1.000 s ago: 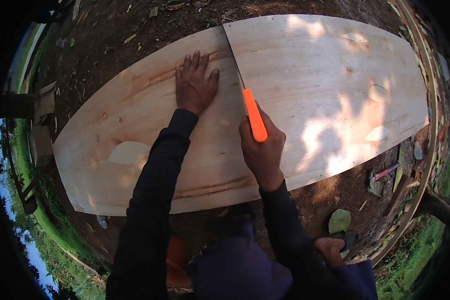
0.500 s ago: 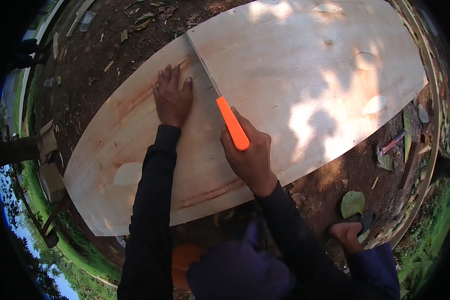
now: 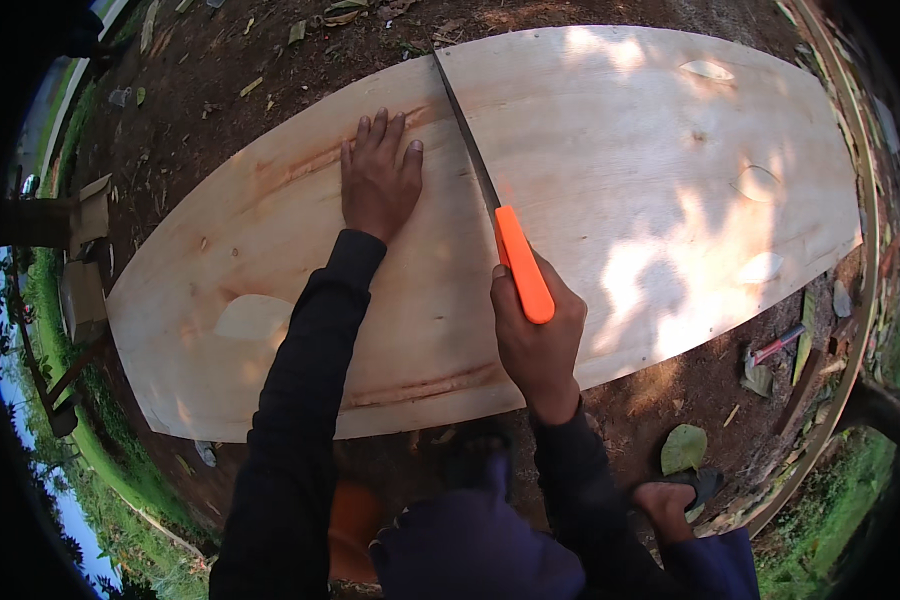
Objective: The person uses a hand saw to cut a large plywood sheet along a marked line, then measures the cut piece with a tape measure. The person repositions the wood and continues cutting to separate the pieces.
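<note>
A large sheet of pale plywood [image 3: 610, 120] with a rounded outline lies in front of me, a seam or cut line running across it under the saw. My left hand [image 3: 380, 182] rests flat on the sheet, fingers spread, left of that line. In my right hand [image 3: 540, 345] is the orange handle of a hand saw [image 3: 467, 130], fingers wrapped round it. The dark, narrow blade slants away from me to the sheet's far edge. How deep its teeth sit in the wood cannot be made out.
Brown soil with dry leaves surrounds the sheet. A red-handled tool [image 3: 775, 345], perhaps a hammer, lies on the ground at right beside a green leaf [image 3: 683, 449]. My foot [image 3: 665, 503] is at lower right, cardboard [image 3: 84, 300] at left. A curved border runs along the right.
The view has shifted, so the sheet sits further right and lower. My right hand has drawn the saw back toward me, showing more blade. My left hand stays flat on the wood.
</note>
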Available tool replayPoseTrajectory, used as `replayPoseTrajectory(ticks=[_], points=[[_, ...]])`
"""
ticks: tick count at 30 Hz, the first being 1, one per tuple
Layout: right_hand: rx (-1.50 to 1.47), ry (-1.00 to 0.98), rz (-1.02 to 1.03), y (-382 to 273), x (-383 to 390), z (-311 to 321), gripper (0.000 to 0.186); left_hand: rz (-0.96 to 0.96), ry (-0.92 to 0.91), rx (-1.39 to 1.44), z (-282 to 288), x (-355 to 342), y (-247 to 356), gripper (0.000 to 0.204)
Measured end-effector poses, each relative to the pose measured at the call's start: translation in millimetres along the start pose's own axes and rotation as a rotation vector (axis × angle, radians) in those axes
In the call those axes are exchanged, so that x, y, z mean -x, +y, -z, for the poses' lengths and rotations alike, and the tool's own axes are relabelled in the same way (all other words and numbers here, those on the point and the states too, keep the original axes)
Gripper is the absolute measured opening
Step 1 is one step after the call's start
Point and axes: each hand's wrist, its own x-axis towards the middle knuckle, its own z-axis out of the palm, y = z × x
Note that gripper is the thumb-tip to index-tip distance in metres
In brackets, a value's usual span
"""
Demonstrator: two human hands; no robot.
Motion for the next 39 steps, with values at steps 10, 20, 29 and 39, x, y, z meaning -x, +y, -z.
replayPoseTrajectory(ticks=[10, 20, 29, 39], points=[[0.049, 0.02, 0.054, 5.5, -1.2, -5.1, 0.05, -0.017, -0.015, 0.002, -2.1, -4.9, 9.3, 0.054], [0.153, -0.024, 0.094, 10.4, 103.2, 42.6, 0.054, -0.063, 0.007, -0.09, -0.2, -2.2, 3.8, 0.053], [-0.017, 0.034, 0.072, 9.0, 9.5, -2.7, 0.048, -0.033, -0.031, -0.028, -3.4, -3.9, 0.3, 0.057], [-0.022, 0.068, 0.096, 18.9, 11.1, -11.7, 0.048, -0.069, -0.009, -0.033, 2.3, -5.2, 3.4, 0.054]])
